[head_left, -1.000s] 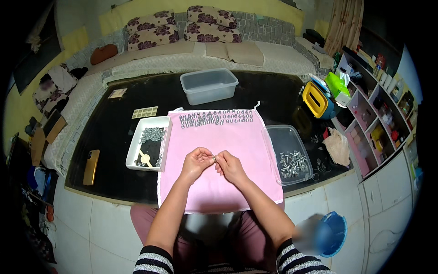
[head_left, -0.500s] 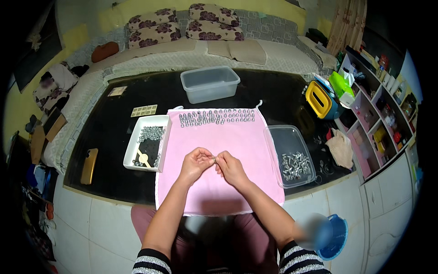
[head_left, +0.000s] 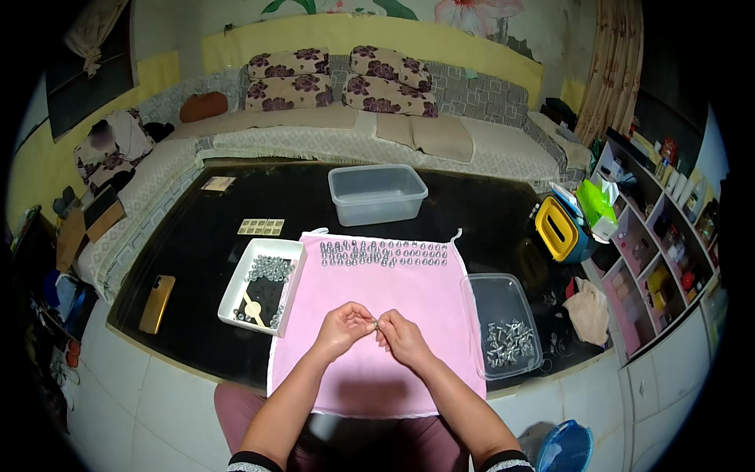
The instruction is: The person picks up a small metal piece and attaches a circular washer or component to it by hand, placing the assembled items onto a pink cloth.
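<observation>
Over the pink cloth [head_left: 330, 393], my left hand [head_left: 344, 330] and my right hand [head_left: 403, 338] meet fingertip to fingertip. Both pinch one small metal fastener [head_left: 376, 324], mostly hidden by the fingers; it looks like a bolt piece. Beyond them, small silver metal fasteners [head_left: 362, 253] stand in rows along the cloth's far edge. At the left, a white tray [head_left: 292, 293] holds silver nut-like pieces [head_left: 270, 268] and a cream-coloured strip with a round middle [head_left: 252, 309]. To the right, a shallow clear plastic tray [head_left: 494, 295] contains a pile of silver bolts [head_left: 510, 344].
The black table [head_left: 197, 275] carries an empty clear tub [head_left: 377, 208] at the back, a gold phone [head_left: 157, 304] and a blister-like card [head_left: 260, 227] on the left. A yellow-and-blue box [head_left: 557, 230], a beige cloth [head_left: 587, 311] and shelves stand right. A blue bucket [head_left: 566, 447] sits on the floor.
The view has tilted up, so the whole scene sits lower in the picture. Both hands keep their pinch on the small fastener over the cloth, with little visible change.
</observation>
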### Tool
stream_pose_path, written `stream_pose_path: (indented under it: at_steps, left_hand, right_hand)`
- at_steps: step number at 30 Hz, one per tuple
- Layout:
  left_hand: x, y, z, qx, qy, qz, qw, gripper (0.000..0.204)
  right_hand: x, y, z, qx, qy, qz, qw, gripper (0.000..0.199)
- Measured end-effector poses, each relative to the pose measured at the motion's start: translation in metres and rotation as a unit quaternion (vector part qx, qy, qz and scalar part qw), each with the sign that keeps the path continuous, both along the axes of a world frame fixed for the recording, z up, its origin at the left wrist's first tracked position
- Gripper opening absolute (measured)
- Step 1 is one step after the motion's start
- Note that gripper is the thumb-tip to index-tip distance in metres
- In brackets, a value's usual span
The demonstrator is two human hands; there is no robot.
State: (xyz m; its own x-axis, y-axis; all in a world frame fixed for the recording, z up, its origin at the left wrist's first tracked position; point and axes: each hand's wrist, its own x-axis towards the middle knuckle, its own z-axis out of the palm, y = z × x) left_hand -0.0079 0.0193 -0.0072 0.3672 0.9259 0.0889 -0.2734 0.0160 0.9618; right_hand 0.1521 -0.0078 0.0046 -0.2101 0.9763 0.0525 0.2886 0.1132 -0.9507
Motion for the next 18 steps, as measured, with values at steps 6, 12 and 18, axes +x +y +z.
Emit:
stream_pose_path:
  at_steps: [6, 12, 18]
  left_hand:
    - [-0.0012, 0.0022, 0.0024, -0.008, -0.003, 0.005, 1.000, 0.015]
    - [-0.0009, 0.0022, -0.0011, 0.010, -0.017, 0.007, 1.000, 0.016]
    - [0.0001, 0.0030, -0.0061, 0.039, -0.012, 0.011, 0.999, 0.017]
  right_hand:
    - [0.0008, 0.0039, 0.0025, 0.140, -0.129, -0.008, 0.982, 0.016]
    - [0.0016, 0.0067, 0.0031, 0.086, -0.082, 0.006, 0.993, 0.017]
    - [0.0007, 0.0078, 0.0041, 0.031, -0.041, 0.006, 0.999, 0.023]
